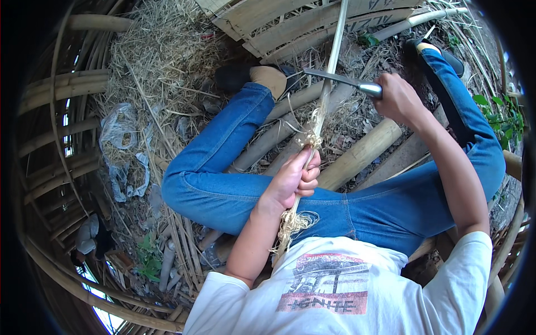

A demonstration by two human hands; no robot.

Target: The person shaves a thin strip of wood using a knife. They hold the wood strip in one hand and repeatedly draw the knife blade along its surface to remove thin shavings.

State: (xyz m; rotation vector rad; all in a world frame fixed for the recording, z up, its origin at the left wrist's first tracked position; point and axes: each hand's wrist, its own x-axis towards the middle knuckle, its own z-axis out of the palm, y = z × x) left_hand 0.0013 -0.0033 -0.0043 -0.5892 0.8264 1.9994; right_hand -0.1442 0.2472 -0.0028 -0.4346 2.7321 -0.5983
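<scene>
My left hand [296, 177] is closed around a long pale bamboo strip [337, 47] that slants up from my lap toward the far side. Curly shavings bunch on the strip just above my fist, and another tangle of shavings [296, 224] hangs below it, by my shirt. My right hand [397, 99] grips a knife with a metallic-looking handle [371, 89]. Its blade [333, 76] lies across the strip, well beyond my left hand, and appears to touch it. The blade's tip points left.
My legs in blue jeans [218, 167] spread to both sides. Thick bamboo poles [363, 153] lie between them. Ahead stands a slatted wooden crate [296, 30]. Straw [153, 61] and a crumpled plastic bag [119, 127] lie at the left, and a green plant [505, 120] is at the far right.
</scene>
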